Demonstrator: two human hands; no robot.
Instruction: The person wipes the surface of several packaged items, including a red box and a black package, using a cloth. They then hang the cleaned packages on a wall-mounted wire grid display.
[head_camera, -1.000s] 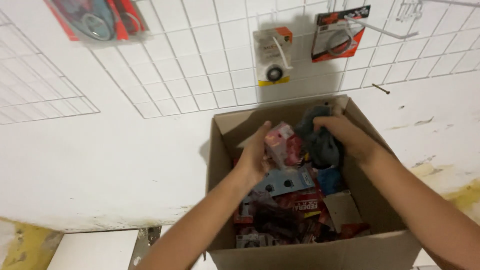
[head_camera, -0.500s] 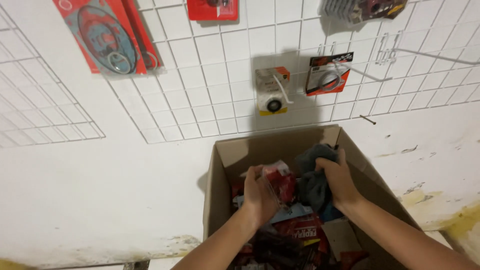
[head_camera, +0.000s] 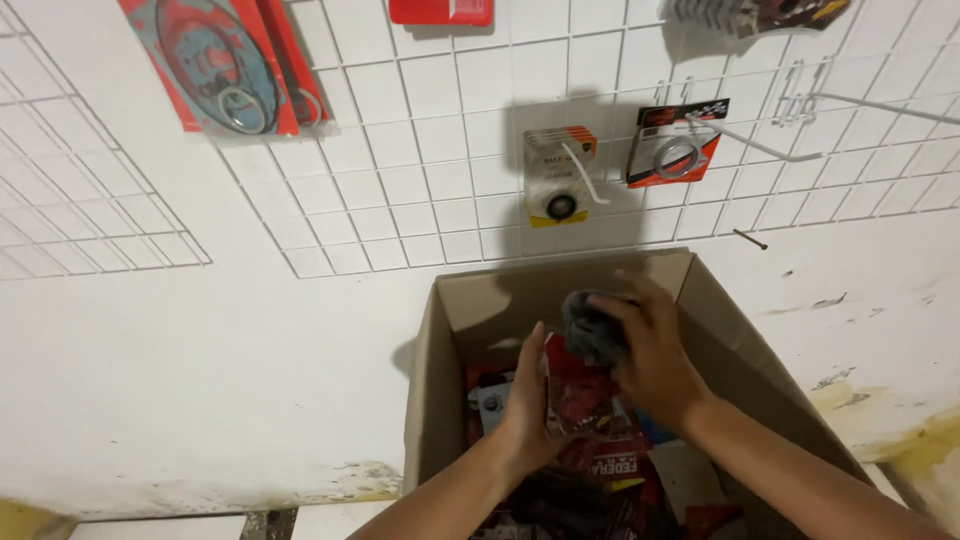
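Both our hands are down in the open cardboard box (head_camera: 455, 330), which stands against the wall under the wire grid (head_camera: 420, 180). Our right hand (head_camera: 650, 365) clenches a dark grey bundle (head_camera: 592, 328) at twelve o'clock, lifted clear. Our left hand (head_camera: 528, 405) presses flat, grasping nothing, steadying the red packets (head_camera: 585, 400) just beside it at three o'clock.

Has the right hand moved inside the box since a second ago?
Yes. The right hand, gripping a grey cloth, shifted left, from the box's right side toward its middle.
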